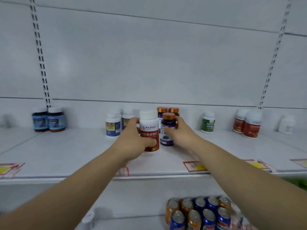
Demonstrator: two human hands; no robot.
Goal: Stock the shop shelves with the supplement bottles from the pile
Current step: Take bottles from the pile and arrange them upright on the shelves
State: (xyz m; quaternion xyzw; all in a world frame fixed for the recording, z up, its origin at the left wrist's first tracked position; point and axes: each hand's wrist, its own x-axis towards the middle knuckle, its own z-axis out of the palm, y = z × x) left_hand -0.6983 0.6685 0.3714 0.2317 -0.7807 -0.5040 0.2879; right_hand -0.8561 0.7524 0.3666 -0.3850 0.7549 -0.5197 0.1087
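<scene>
My left hand (132, 143) grips a white bottle with a red label and white cap (149, 128), standing on the white shelf (66, 156). Right beside it my right hand (181, 131) holds a dark bottle with a purple label and copper cap (167, 128). Two more copper-capped bottles (167, 111) stand just behind it. Both arms reach in from the bottom of the view.
Along the back of the shelf stand blue-labelled dark bottles (48, 120), white bottles with blue labels (114, 125), a green-labelled bottle (208, 122), red-labelled bottles (248, 125) and a plain white one (286, 124). Price tags (194, 166) line the front edge. Drink cans (199, 213) fill the shelf below.
</scene>
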